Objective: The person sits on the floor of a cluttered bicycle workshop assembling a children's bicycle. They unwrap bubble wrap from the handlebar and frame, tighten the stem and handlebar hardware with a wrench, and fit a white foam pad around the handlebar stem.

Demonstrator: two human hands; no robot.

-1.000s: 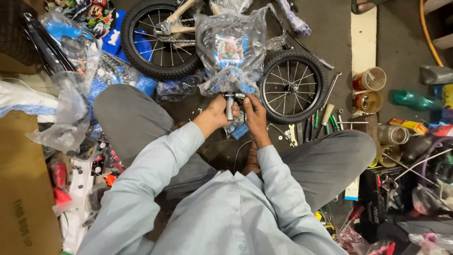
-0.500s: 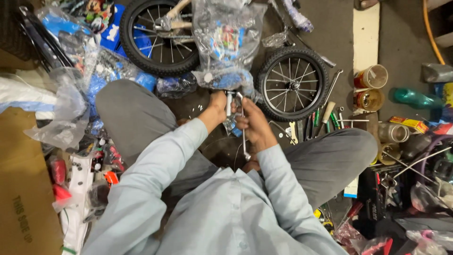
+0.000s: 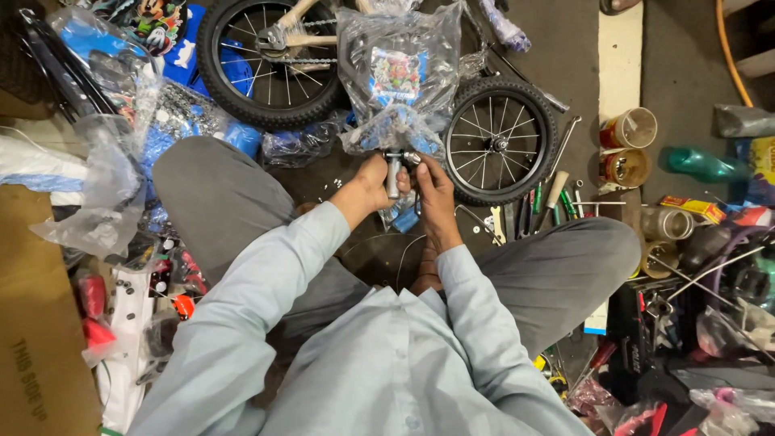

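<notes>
Bicycle parts still lie loose across the floor, so the assembly looks to be at an early or middle stage: the small wheel [image 3: 498,147] right of centre lies flat and unattached, the larger rear wheel [image 3: 270,60] with its chain sits at upper centre-left, and much of the frame remains inside a clear plastic bag [image 3: 395,73] at upper centre. Screwdrivers and other hand tools [image 3: 549,198] wait beside the small wheel, with tins [image 3: 628,129] further right. At the middle of the frame, just below the bag, both hands meet on a short metal stem [image 3: 394,171], a grey tube with a clamp head. The left hand [image 3: 373,184] is curled closed around the tube, gripping it upright. The right hand [image 3: 432,190] is narrowed, fingertips pinched at the clamp head; whether it holds a bolt or small tool there I cannot tell.
</notes>
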